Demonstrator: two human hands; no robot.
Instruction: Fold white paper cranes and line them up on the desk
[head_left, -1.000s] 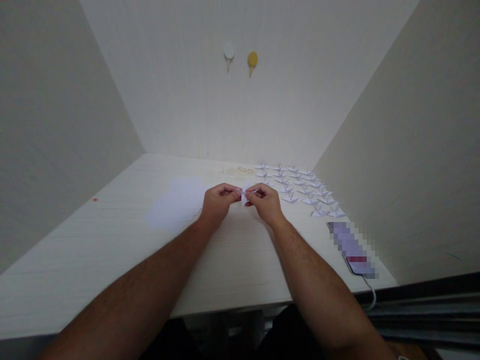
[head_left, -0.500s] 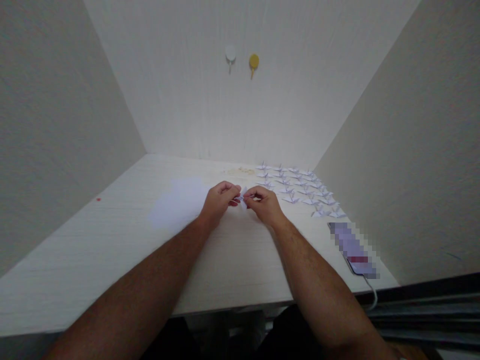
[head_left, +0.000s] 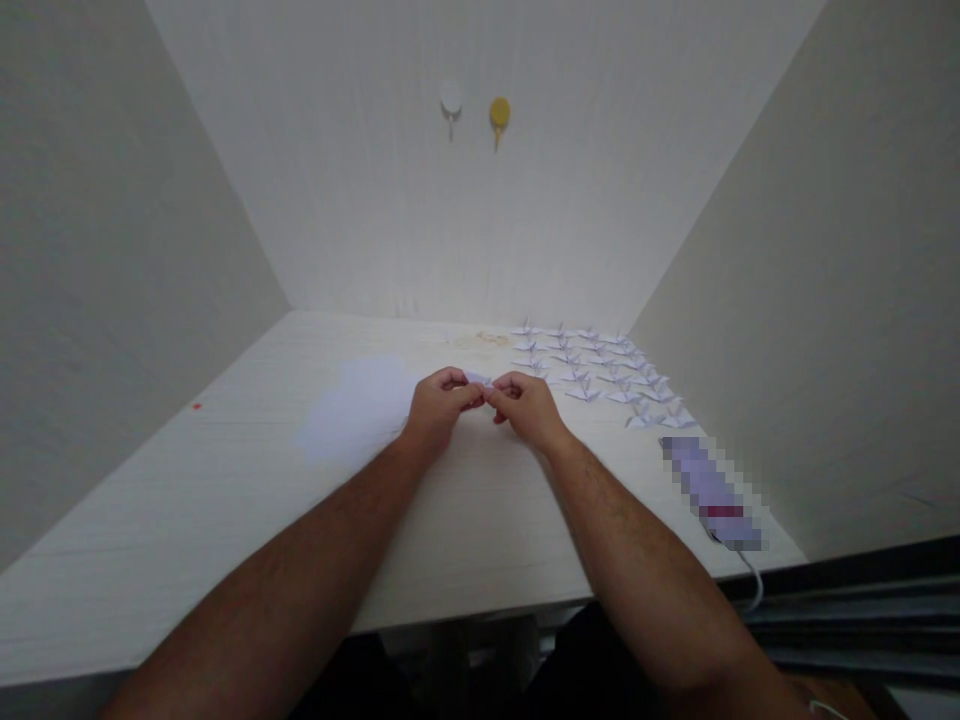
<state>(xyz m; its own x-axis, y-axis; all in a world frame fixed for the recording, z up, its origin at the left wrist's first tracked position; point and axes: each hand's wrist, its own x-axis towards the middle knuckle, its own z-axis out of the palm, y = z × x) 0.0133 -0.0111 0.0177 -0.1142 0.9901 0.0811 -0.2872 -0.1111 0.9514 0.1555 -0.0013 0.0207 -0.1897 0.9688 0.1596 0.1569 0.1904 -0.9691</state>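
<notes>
Between my fingertips, above the middle of the table, is a small piece of folded white paper (head_left: 478, 379). My left hand (head_left: 442, 405) pinches it from the left, with the thumb in front. From the other side, the thumb and forefinger of my right hand (head_left: 529, 405) close on its right end. Both sets of fingertips nearly meet and cover much of the paper. Several folded white paper cranes (head_left: 585, 380) stand in rows on the table, just right of my right hand. White paper sheets (head_left: 356, 405) lie to the left of my left hand.
A phone (head_left: 709, 490), its screen pixelated, lies near the right edge of the table (head_left: 465, 530) with a white cable (head_left: 756, 585) attached. Walls enclose the left, back and right sides. A white hook (head_left: 451, 98) and a yellow hook (head_left: 499, 112) are on the back wall.
The paper has turned from roughly upright to lying more sideways between my fingers. My fingertips have come closer together. The camera view has shifted slightly.
</notes>
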